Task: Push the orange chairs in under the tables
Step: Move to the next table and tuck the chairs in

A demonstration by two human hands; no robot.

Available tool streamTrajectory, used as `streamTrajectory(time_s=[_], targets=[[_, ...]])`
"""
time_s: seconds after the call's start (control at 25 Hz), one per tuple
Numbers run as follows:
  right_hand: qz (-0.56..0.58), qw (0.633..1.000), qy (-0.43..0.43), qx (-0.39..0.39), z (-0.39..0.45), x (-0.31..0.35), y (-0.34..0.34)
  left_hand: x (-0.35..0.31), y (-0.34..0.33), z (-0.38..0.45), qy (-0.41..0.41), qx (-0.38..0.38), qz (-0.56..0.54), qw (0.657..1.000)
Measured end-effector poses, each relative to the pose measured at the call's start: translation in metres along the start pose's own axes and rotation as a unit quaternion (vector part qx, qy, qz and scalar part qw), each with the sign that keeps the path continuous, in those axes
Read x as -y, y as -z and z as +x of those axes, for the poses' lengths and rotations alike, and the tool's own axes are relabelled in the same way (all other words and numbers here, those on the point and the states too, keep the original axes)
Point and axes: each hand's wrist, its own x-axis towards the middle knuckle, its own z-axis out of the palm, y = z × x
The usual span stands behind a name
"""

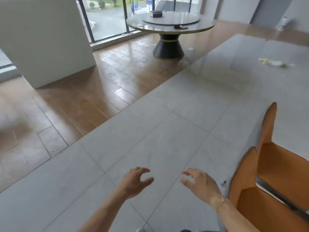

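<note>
While both hands, left and right, hover empty with fingers curled, the orange chair sits beside.

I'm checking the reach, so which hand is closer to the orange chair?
Right. The right hand hovers just beside the orange chair; the left hand is farther away, beyond the right one.

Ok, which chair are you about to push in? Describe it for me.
Follow the long grey glossy table on the right down to its near edge. The orange padded chair stands there beside my right hand, the only orange thing in view.
</note>
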Motion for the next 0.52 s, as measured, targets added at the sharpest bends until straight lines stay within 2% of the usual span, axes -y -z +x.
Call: streamTrajectory(time_s=[0.24,0.52], targets=[[0.062,0.984,-0.126,-0.110,0.053,-0.057,0.058,-0.089,0.009,0.167,-0.149,0.099,0.057,0.982],[0.141,0.928,-0.270,-0.215,0.064,-0.147,0.122,-0.249,-0.046,0.293,-0.308,0.210,0.112,0.921]])
